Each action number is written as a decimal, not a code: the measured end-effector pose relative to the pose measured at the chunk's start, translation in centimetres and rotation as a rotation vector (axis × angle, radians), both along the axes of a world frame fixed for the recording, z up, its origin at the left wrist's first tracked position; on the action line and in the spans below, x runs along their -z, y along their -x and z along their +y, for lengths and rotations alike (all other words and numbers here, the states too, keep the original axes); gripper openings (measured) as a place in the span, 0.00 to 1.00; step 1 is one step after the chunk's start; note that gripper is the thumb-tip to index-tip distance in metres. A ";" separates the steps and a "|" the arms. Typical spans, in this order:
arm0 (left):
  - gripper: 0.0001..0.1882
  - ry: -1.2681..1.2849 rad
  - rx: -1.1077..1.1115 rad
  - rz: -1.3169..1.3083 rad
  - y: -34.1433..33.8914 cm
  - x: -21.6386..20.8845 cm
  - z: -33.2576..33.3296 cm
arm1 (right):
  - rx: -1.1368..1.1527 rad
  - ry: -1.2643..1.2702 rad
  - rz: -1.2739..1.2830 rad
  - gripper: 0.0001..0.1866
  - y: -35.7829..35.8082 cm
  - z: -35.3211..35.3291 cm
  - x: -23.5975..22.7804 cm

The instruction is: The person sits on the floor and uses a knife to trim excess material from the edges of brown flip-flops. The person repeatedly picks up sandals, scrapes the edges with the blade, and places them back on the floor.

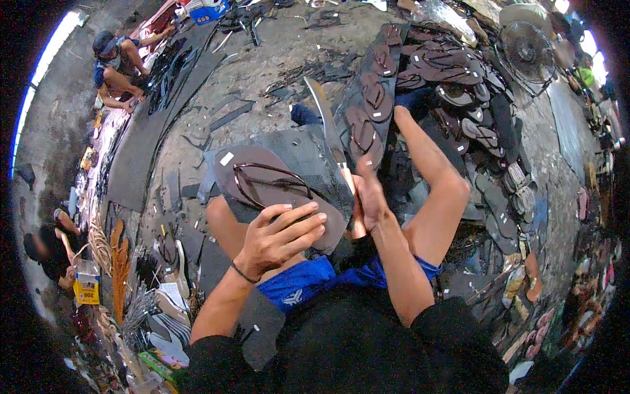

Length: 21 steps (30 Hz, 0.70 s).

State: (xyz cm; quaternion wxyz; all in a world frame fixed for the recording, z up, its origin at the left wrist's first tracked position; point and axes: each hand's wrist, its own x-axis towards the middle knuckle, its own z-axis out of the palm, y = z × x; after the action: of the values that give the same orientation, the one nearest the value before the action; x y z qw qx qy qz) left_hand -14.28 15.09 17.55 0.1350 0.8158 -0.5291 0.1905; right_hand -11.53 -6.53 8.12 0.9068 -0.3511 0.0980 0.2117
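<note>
A large brown flip-flop (pixel 315 222) with a glossy dark strap (pixel 272 173) lies tilted across my lap, a small white label near its toe end. My left hand (pixel 281 235) grips its heel end, with the fingers spread over the top and the thumb hidden. In my right hand (pixel 371 203) is a knife (pixel 326 118) with a long curved blade, held upright by its pale handle. The blade points away from me and stands apart from the flip-flop. Behind the flip-flop lies a dark rubber sheet (pixel 292 146).
Several labelled brown flip-flops (pixel 377 97) lie in a row on a dark strip ahead. More sandals (pixel 453 69) are heaped at the right, near a standing fan (pixel 527 52). Rubber scraps (pixel 231 115) litter the floor. Two people (pixel 113 59) sit at the left, one farther away.
</note>
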 end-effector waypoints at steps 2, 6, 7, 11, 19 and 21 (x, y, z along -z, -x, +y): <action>0.12 0.049 -0.093 -0.068 -0.2 0.8 -0.2 | 0.010 0.284 -0.152 0.28 0.8 0.1 -1.3; 0.18 0.549 -0.722 0.095 1.6 4.9 -0.9 | 0.248 0.275 -0.220 0.12 0.7 0.1 -1.5; 0.18 0.891 -0.759 0.452 2.0 5.3 -1.6 | 0.273 0.238 -0.209 0.11 0.8 0.4 -2.1; 0.18 1.576 -0.551 1.428 1.1 5.0 -5.1 | 0.227 0.504 -0.278 0.14 0.9 0.9 -1.1; 0.16 1.453 -0.563 1.444 0.3 5.3 -5.1 | 0.406 0.936 -0.585 0.20 1.9 -0.6 -5.6; 0.17 1.316 -0.619 1.372 0.7 5.7 -5.5 | 0.393 1.128 -0.860 0.19 0.9 -0.1 -4.6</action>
State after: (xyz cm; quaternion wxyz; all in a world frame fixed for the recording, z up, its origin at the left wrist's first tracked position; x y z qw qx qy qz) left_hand -14.94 9.61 11.82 0.7806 0.6139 0.1100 -0.0399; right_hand -12.47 -6.59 12.72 0.5680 -0.7921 -0.1111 -0.1939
